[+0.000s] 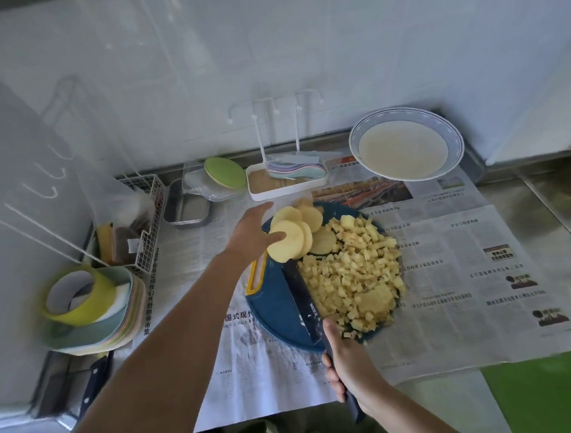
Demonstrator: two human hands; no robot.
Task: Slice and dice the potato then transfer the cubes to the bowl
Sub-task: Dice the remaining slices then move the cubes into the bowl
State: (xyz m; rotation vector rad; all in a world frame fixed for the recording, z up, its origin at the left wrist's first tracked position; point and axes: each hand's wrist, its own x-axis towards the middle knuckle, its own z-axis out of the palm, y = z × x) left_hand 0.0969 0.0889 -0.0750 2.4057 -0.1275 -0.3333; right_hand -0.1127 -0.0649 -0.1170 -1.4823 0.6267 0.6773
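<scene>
A round blue cutting board (273,301) lies on newspaper and carries a heap of yellow potato cubes (352,272) on its right half. Several round potato slices (295,232) sit at the board's far left. My left hand (251,232) pinches a few of these slices between thumb and fingers. My right hand (345,364) grips the dark handle of a knife (303,296), whose black blade lies on the board, pointing toward the slices, beside the cubes. A white bowl with a blue rim (407,143) stands at the back right and holds no potato.
Newspaper (467,271) covers the counter. A stack of coloured plates with a tape roll (83,298) sits at the left, a wire basket (139,226) behind it. A metal tin (185,206), a green lid (225,173) and a white tray (285,179) line the back wall. Another knife (96,381) lies front left.
</scene>
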